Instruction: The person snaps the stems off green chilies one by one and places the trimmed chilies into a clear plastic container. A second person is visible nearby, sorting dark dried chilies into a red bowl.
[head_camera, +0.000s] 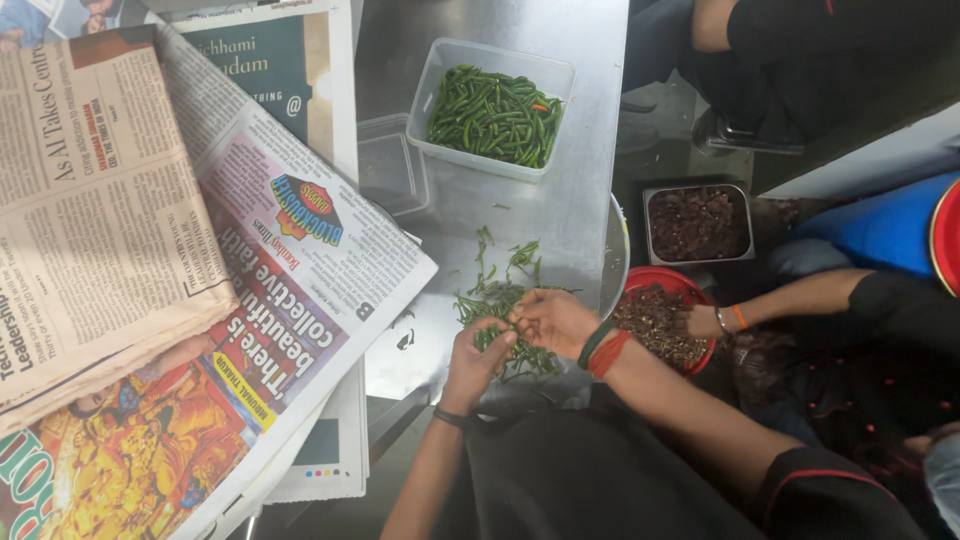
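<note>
My left hand (472, 362) and my right hand (552, 320) meet over a small heap of green chillies (497, 300) on the steel table (570, 205). Both pinch the same green chilli (497, 336) between their fingertips. Loose green stems (520, 258) lie scattered just beyond the heap. A clear plastic tub of green chillies (494, 115) stands farther back on the table. My right wrist wears green and red bands.
Spread newspapers (200, 260) cover the table's left half, beside an empty clear tub (390, 165). To the right, below the table edge, another person's hand (708, 322) rests in a red bowl of dried bits (660, 320); a steel tray (698, 223) sits behind.
</note>
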